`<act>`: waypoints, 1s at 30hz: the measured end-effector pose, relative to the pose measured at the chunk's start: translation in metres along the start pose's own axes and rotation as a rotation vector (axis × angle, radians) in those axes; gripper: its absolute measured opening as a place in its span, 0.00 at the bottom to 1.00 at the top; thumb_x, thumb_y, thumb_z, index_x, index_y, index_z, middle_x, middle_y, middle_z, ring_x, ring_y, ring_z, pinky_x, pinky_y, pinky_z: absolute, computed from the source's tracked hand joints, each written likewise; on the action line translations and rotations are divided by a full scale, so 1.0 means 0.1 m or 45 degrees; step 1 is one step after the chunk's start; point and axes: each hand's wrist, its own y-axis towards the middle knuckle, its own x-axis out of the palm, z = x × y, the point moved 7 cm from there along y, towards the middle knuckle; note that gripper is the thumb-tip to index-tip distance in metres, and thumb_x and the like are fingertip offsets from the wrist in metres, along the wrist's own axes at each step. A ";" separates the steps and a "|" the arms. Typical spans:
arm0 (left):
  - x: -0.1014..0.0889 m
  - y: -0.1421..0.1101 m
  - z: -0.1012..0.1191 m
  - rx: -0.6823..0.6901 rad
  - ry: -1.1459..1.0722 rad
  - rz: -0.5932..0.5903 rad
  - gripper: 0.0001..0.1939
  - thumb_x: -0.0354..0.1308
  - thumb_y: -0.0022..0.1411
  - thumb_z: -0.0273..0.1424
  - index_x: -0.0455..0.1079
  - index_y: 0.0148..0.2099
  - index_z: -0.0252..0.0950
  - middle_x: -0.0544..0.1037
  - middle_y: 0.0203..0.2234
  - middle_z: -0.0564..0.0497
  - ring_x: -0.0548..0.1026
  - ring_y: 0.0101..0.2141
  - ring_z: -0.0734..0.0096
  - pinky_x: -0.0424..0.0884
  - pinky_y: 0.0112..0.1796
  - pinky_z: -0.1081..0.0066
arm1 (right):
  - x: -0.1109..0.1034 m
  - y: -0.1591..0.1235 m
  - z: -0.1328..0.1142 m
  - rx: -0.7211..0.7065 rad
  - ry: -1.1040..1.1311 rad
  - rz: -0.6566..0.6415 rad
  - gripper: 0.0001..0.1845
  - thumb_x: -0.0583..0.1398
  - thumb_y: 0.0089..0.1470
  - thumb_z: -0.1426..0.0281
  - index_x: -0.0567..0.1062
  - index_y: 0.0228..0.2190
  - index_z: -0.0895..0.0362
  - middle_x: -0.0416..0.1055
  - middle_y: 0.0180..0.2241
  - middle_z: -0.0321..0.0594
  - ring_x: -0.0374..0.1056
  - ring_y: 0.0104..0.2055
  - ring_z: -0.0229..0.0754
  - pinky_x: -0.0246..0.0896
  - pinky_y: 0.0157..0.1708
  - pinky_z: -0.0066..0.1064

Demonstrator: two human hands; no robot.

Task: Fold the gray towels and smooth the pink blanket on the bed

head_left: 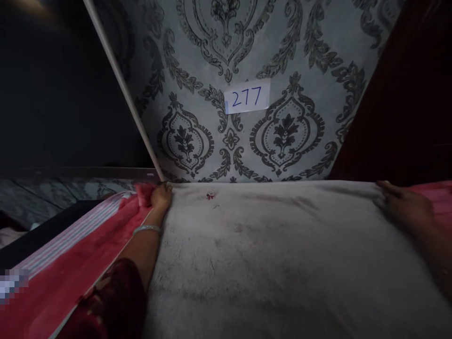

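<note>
A fuzzy grey-white blanket lies spread over a bed, reaching to the far edge by the wall. My left hand is closed on the blanket's far left corner, a silver bangle on the wrist. My right hand rests on the blanket's far right corner, fingers curled over the edge. A small red mark sits on the blanket near the far edge.
A red and striped sheet lies under the blanket on the left, pink fabric on the right. Patterned wallpaper behind carries a paper label reading 277. A white rod leans diagonally. Dark furniture stands at right.
</note>
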 end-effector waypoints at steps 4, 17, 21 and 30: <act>-0.13 -0.15 0.23 0.159 0.226 0.110 0.24 0.48 0.64 0.30 0.68 0.61 0.28 0.76 0.50 0.32 0.72 0.54 0.44 0.69 0.51 0.53 | -0.01 -0.01 -0.05 0.021 -0.019 0.017 0.33 0.46 0.58 0.64 0.68 0.61 0.63 0.60 0.64 0.53 0.60 0.61 0.60 0.60 0.55 0.54; 0.39 -0.65 0.76 0.640 0.498 -0.434 0.32 0.37 0.69 0.49 0.56 0.69 0.40 0.63 0.64 0.40 0.58 0.64 0.48 0.54 0.60 0.41 | 0.49 -0.42 -0.94 -0.769 -0.095 -0.423 0.28 0.45 0.61 0.58 0.78 0.45 0.58 0.74 0.49 0.51 0.69 0.52 0.56 0.64 0.53 0.48; 0.26 -0.52 0.59 0.433 0.562 -0.294 0.33 0.38 0.69 0.49 0.65 0.62 0.31 0.70 0.57 0.32 0.65 0.59 0.44 0.60 0.58 0.47 | 0.39 -0.28 -0.56 -0.484 -0.316 -0.330 0.28 0.44 0.62 0.59 0.78 0.44 0.57 0.73 0.48 0.55 0.66 0.52 0.59 0.63 0.50 0.52; -0.03 -0.55 0.69 0.504 0.527 -0.076 0.27 0.45 0.69 0.40 0.70 0.55 0.23 0.73 0.52 0.27 0.68 0.56 0.41 0.59 0.58 0.45 | -0.07 -0.32 -0.81 -0.252 -0.365 -0.181 0.29 0.44 0.63 0.60 0.77 0.48 0.64 0.72 0.49 0.62 0.66 0.52 0.64 0.62 0.49 0.56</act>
